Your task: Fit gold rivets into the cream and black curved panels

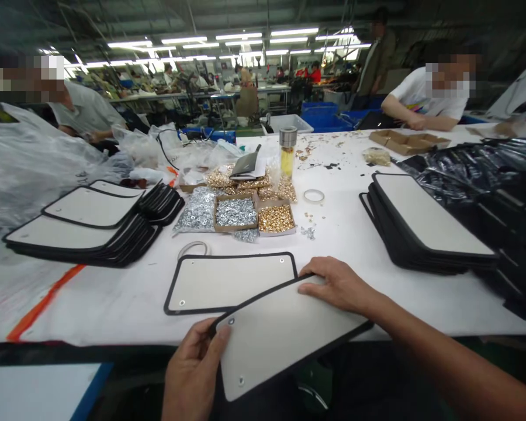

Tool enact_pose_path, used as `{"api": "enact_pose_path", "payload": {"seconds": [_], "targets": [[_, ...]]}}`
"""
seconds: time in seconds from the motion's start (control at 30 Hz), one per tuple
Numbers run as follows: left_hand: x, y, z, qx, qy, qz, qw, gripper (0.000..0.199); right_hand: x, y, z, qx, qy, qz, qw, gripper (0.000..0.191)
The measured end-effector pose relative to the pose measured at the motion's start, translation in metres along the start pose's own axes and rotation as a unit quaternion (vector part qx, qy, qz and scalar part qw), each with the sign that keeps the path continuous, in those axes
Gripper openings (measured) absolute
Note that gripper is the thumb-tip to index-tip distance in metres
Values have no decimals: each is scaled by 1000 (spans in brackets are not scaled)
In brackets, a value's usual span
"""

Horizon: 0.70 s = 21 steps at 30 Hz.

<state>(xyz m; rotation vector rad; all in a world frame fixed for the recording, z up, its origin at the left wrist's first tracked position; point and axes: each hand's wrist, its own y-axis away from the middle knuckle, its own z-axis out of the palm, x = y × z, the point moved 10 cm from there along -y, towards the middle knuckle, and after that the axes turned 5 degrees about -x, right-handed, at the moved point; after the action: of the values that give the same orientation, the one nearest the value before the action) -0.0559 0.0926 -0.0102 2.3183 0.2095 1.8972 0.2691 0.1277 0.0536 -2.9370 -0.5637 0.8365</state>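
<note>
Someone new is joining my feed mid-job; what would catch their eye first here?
First, the pale, black-edged panel held in front by the left grip and right grip. Then, beyond it on the white table, the box of silver-coloured fittings beside the box of gold-coloured fittings. Stacks of similar panels flank these: left stack, right stack.

No lettering, labels, numbers or signs can be read.

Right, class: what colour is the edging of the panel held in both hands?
The edging is black; the head view shows it best.
</note>
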Motion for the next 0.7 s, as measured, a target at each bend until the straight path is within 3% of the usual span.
{"api": "enact_pose_path", "payload": {"seconds": [0.07, 0.1, 0.2, 0.27, 0.33, 0.37, 0.43, 0.53, 0.63, 0.7], "targets": [[33, 2, -4, 17, -126, 113, 985, 43, -7, -5, -3, -15, -10, -27, 999, 16], [56, 6, -1, 31, -199, 195, 960, 42, -14, -8, -3, -23, -11, -42, 999, 16], [107, 27, 36, 38, -351, 400, 846, 60, -51, -19, 3, -48, 1, -109, 993, 21], [117, 26, 68, -6, -381, 434, 816, 73, -79, -24, 4, -48, 8, -166, 985, 23], [113, 11, 97, -74, -377, 392, 836, 75, -94, -29, -1, -31, -14, -208, 978, 18], [107, 1, 108, -111, -367, 351, 854, 72, -89, -33, -7, -9, -34, -197, 980, 16], [93, -17, 119, -166, -334, 255, 892, 61, -50, -41, -27, 57, -65, -113, 990, 13], [79, -34, 112, -202, -220, 134, 945, 44, 46, -42, -55, 151, -51, 77, 984, 21], [70, -40, 104, -229, -39, 42, 972, 37, 128, -45, -61, 149, -30, 201, 968, 23], [64, -39, 104, -238, 38, 0, 971, 33, 161, -52, -55, 126, -22, 249, 960, 28]]}}
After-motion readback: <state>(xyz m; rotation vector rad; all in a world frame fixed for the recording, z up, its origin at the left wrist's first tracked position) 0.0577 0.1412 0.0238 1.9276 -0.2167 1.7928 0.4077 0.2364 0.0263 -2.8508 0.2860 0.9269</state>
